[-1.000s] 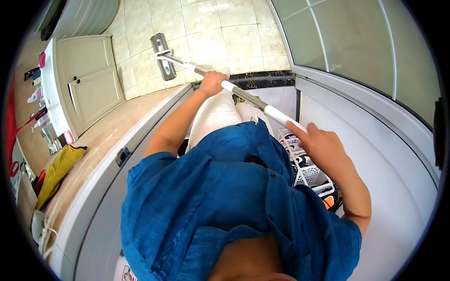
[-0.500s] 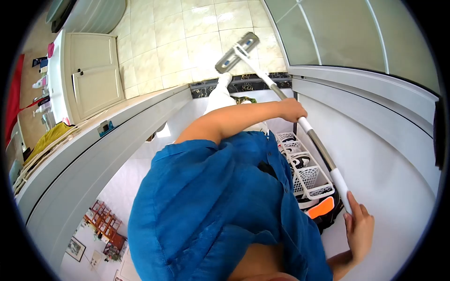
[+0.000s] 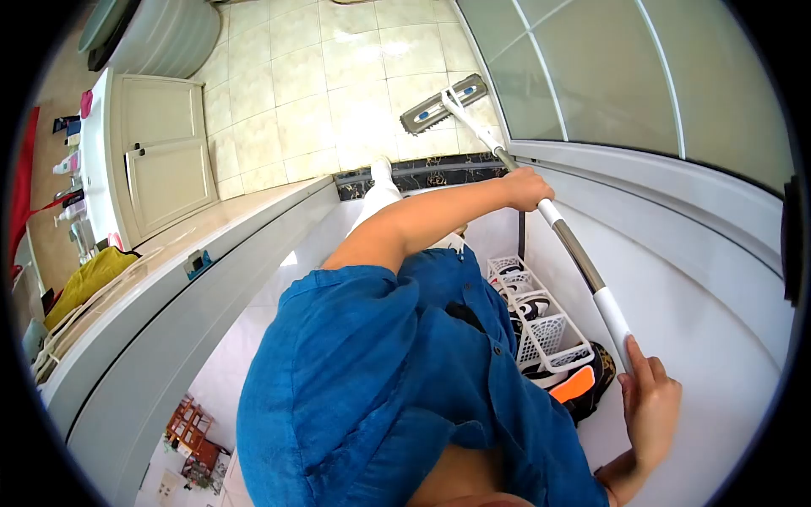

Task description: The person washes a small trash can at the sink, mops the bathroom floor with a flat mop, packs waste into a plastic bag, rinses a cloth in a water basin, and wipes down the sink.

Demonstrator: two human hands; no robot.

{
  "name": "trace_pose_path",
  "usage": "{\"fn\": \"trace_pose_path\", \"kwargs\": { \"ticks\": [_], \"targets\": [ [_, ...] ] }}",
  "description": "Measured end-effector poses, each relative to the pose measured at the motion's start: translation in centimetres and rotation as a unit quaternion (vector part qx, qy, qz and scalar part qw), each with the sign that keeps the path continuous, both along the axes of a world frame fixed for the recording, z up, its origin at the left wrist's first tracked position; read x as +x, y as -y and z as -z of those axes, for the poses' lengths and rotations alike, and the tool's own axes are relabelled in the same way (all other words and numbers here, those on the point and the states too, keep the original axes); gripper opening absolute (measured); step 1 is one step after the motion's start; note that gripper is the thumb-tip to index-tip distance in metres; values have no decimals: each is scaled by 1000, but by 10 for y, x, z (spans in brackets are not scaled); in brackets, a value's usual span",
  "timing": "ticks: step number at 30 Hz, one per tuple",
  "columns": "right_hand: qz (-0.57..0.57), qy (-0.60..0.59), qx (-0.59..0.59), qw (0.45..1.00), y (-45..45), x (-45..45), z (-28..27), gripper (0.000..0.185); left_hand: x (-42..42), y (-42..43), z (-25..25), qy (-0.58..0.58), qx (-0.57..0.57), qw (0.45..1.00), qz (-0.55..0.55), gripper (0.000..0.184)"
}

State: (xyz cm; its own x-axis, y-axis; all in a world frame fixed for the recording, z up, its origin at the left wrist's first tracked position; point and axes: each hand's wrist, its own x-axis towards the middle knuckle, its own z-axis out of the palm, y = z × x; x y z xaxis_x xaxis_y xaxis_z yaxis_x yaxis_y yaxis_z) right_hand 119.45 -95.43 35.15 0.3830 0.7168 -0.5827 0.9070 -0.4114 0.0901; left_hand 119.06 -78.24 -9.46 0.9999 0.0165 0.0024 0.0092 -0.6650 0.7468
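A flat mop (image 3: pixel 583 260) with a white and metal pole slants across the right side. Its grey rectangular head (image 3: pixel 443 104) lies on the tiled floor, just beyond the dark threshold. My left hand (image 3: pixel 528 189) wraps round the middle of the pole, the forearm crossing in front of my body. Farther up, at the white top end of the pole, my right hand (image 3: pixel 650 401) holds on, with the thumb on one side and the fingers on the other.
White plastic baskets (image 3: pixel 557 359) with shoes stand beside my body, near an orange-and-black item (image 3: pixel 573 384). A dark patterned threshold (image 3: pixel 439 173) crosses the doorway. Frosted glass panels (image 3: pixel 608 76) line the right, a white cabinet (image 3: pixel 169 160) the left. A large tub (image 3: pixel 169 38) stands farther off.
The mop head has shifted right across the floor and turned to a flatter angle. Both hands stay on the pole. My view has shifted slightly.
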Motion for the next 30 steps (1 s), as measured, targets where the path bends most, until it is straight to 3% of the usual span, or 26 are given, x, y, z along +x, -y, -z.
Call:
{"fn": "trace_pose_path", "kwargs": {
  "ticks": [5, 9, 12, 15, 23, 30],
  "targets": [
    [-41, 25, -2, 999, -50, -7, 34, 54, -19, -80, 12, -33, 58, 997, -30, 11],
    [-157, 57, 44, 985, -119, 1, 66, 51, -27, -166, 39, -53, 88, 987, -121, 15],
    [-225, 39, 88, 970, -184, -1, 77, 50, -48, -228, 30, -68, 26, 971, -229, 20],
    [-311, 74, 59, 946, -234, -27, 81, 47, -84, -274, 43, -56, 4, 958, -280, 19],
    [-441, 4, 95, 892, -312, -76, 90, 45, -247, -297, 60, -35, 42, 883, -466, 16],
    [-505, -111, 127, 847, -348, -137, 177, 39, -407, -285, 105, -84, 80, 795, -595, 14]
  ]
}}
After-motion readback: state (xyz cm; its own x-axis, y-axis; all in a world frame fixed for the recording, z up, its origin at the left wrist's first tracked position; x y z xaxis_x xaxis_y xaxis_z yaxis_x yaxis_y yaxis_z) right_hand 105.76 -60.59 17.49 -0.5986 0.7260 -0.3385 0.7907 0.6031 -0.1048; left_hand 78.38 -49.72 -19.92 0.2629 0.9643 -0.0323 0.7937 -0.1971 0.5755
